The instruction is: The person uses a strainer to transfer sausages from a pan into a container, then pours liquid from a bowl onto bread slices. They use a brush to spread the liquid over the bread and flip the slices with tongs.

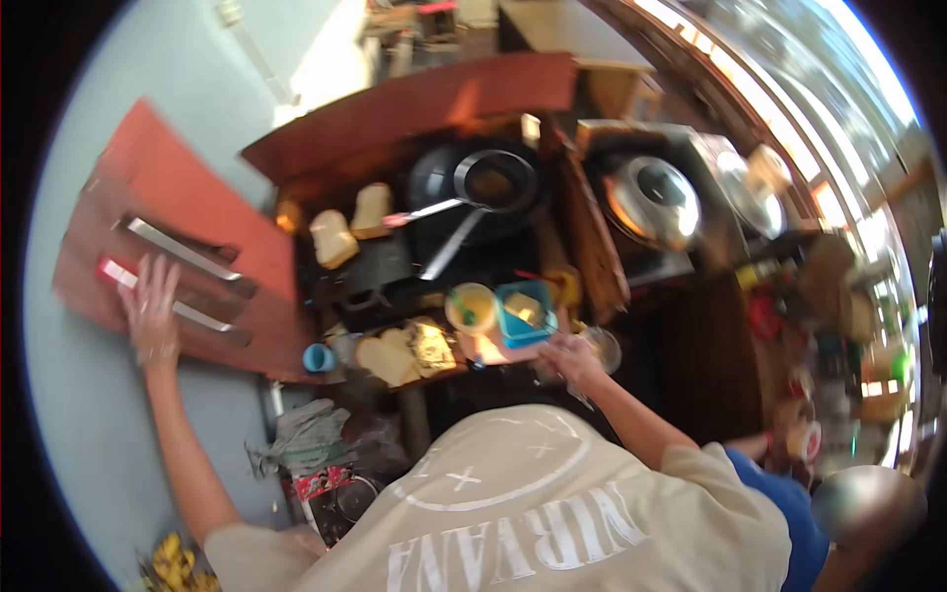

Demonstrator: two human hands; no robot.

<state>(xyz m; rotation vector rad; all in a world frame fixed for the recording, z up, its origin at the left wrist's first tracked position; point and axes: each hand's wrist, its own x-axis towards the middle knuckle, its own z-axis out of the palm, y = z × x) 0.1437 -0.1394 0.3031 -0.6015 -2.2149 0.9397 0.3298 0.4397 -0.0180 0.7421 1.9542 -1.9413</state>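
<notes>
My left hand [153, 308] reaches to the reddish-brown board [212, 197] at the left, its fingers stretched out over a small red and white object [116, 272]. Metal strips [182, 249], perhaps utensils, lie close by on that board. My right hand [570, 360] is blurred beside a blue square container [526, 314] with a yellow block, perhaps butter, inside. I cannot make out whether its fingers hold anything. A pale yellow tub [472, 308] stands left of the blue container. Bread slices [388, 357] lie nearer me, beside a yellow patterned packet [432, 347].
A black wok [426, 183] holds a pan [496, 182] and a long-handled metal utensil [449, 247]. Two more bread slices [352, 225] lie left of it. A lidded pot [653, 202] sits on the right. A small blue cup [318, 358] stands near the board's lower corner.
</notes>
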